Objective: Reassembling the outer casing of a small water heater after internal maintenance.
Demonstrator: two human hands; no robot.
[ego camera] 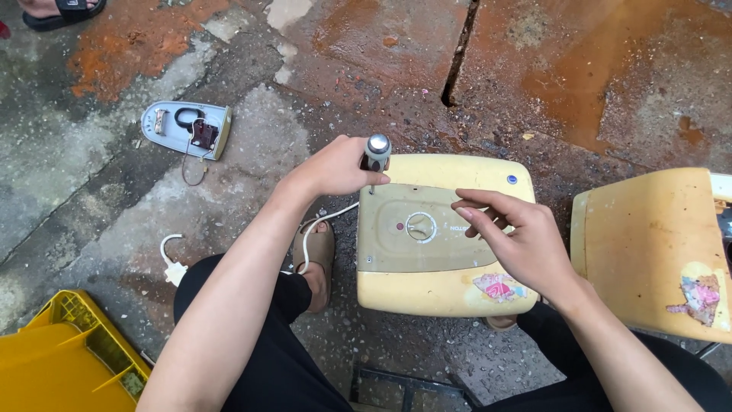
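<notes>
One screwdriver (376, 156) in left hand (335, 166); two yellow heaters (438, 236).

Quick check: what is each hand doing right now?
Left hand: closed around the screwdriver, tip on the yellow appliance.
Right hand: open, fingers on the appliance's front panel, holding nothing.

Screwdriver (377, 156) tip hidden; yellow crate (65, 358) cropped

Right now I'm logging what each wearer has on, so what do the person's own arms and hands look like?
Both arms are bare to above the elbow: no sleeves show. The left hand and right hand wear no gloves, and no rings, watch or bracelets show. Fingernails are short and unpainted.
</notes>
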